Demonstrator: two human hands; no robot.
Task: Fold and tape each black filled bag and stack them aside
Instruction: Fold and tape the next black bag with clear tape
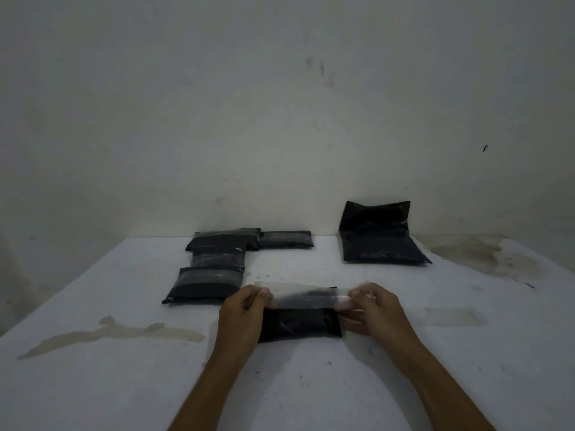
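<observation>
4 taped black plastic bags (217, 259) lay far-left, 1 unfolded black bag (381, 241) far-right. Left hand (241, 312) and right hand (373, 309) pinched clear tape strip (306, 295) over 1 folded black bag (298, 325) between them.

A folded bag (298, 325) lies on the table (124, 384) right before me, between my hands. Behind it to the left sit the taped bags (214, 265). An unfolded bag (381, 241) leans on the wall (280, 119), back right.

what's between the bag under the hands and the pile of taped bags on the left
Nothing visible. The folded bag lies just right of the taped bags, with only bare table between them. Both hands, left hand and right hand, hold the tape strip over it.
</observation>
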